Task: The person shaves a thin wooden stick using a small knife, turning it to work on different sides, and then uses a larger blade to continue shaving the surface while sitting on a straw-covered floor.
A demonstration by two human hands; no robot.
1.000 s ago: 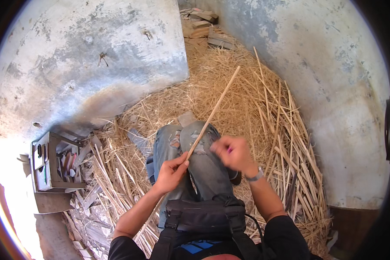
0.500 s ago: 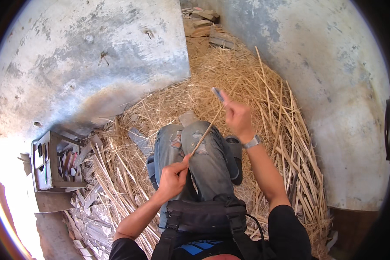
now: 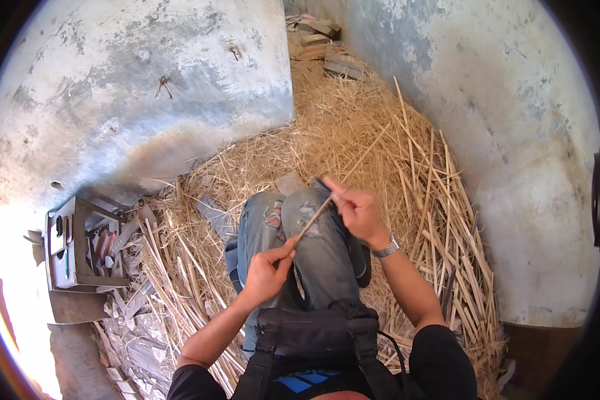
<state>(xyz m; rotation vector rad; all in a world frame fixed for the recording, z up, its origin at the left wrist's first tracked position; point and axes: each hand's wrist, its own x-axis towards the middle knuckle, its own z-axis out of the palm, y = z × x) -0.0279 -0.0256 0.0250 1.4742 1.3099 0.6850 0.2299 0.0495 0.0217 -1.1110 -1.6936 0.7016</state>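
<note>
Here, left hand tight on stick, right hand ahead, curled round dark tool

Black sleeves, torn faded jeans — silver wristwatch, black strapped pouch.

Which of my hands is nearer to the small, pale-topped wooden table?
Left. Your left hand is to the right of the table; your right hand is farther right and forward.

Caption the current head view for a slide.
Left hand holds a thin stick over ripped jeans, right hand a small dark tool, amid loose straw.
</note>
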